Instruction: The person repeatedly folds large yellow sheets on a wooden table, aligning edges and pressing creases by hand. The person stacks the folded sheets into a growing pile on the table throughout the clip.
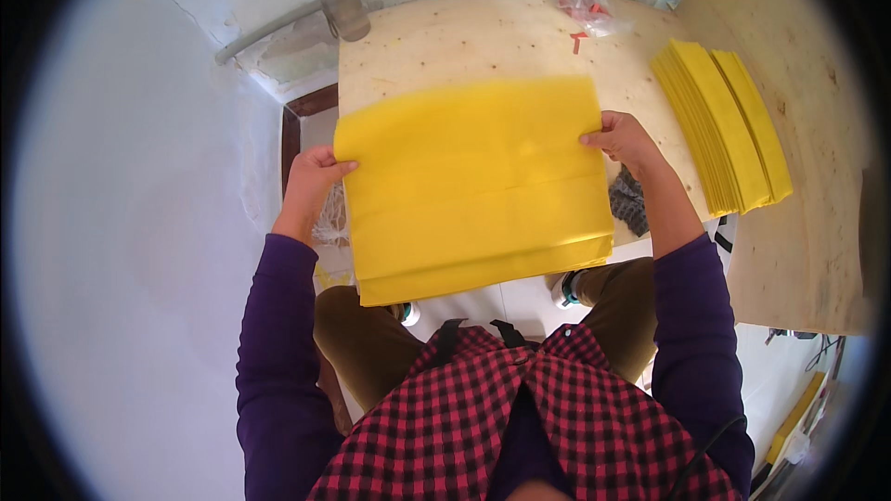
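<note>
A wide yellow sheet [473, 167], thin and cloth-like with crosswise creases, spans the space between my hands. My left hand [320, 172] pinches its left edge, thumb on top. At the right edge, my right hand [624, 141] grips the sheet between thumb and fingers. Layered yellow edges [487, 274] show along its near side, overhanging the table toward my lap; whether these are folds or separate sheets I cannot tell. The far part lies over the wooden table [455, 37].
Folded yellow pieces stand in two stacks [710, 125] at the right. A grey bottle [343, 5] is at the far left corner. A clear plastic bag [594, 11] with red bits lies at the back, a small red piece [578, 42] beside it. Dark grey cloth [629, 201] sits below my right hand.
</note>
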### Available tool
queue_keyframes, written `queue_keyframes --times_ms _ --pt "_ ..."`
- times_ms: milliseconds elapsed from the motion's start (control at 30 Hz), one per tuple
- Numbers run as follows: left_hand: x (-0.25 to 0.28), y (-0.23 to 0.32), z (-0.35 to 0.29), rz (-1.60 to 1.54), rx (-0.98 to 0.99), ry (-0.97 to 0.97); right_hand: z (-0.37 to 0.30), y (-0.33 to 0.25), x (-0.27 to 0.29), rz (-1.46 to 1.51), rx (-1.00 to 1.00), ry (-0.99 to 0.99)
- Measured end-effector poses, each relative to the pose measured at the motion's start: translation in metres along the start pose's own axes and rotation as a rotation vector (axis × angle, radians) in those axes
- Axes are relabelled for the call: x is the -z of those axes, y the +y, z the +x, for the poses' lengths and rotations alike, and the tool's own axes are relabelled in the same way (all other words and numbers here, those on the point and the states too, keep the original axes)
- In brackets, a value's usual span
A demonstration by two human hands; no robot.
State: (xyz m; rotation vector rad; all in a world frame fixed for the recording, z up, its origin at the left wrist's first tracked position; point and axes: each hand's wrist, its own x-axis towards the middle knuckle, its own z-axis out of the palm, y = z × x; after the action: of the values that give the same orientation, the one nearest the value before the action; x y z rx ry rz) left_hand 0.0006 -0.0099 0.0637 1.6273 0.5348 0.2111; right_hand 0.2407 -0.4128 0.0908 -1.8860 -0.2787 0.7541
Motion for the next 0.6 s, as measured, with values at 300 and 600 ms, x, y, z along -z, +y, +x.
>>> queue_keyframes --times_ms 300,600 --pt "-0.005 -0.019 -0.051 0.094 -0.220 0.086 -0.027 0.038 -0.011 0.161 0.224 0.153" --pt "-0.011 -0.049 -0.064 0.040 -0.412 -0.005 -0.028 0.073 -0.017 0.388 0.273 0.137"
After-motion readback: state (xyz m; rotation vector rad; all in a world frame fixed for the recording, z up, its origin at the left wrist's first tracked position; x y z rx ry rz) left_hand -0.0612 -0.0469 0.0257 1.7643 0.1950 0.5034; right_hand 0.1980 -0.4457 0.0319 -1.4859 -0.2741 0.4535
